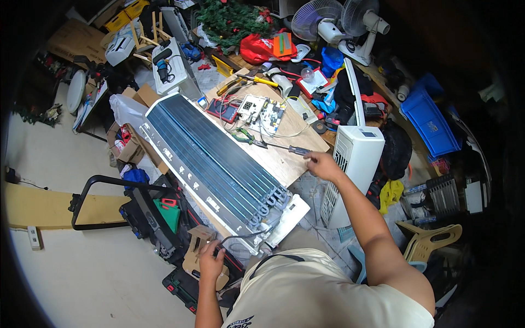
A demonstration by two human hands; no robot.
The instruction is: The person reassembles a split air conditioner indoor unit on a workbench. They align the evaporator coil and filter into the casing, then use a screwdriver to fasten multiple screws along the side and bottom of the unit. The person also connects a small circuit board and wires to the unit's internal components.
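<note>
My right hand (324, 165) grips the end of a screwdriver (298, 150) with a grey handle, its long shaft pointing left over a wooden board. By the tip lie green-handled pliers (244, 138). My left hand (211, 261) is low at the near end of an air conditioner's indoor unit, its fingers curled at the end of a black cable (243, 236) that comes out of the unit. Long dark fins of the evaporator coil (210, 156) face up, with bent copper-type tubes (270, 203) at the near right end.
On the board (295, 123) lie a circuit board (272, 116), a red multimeter (222, 110) and a yellow-handled hammer (257, 80). A white slatted cover (355, 158) stands at the right. Tool cases (180, 287) sit at the lower left, fans (363, 27) at the back.
</note>
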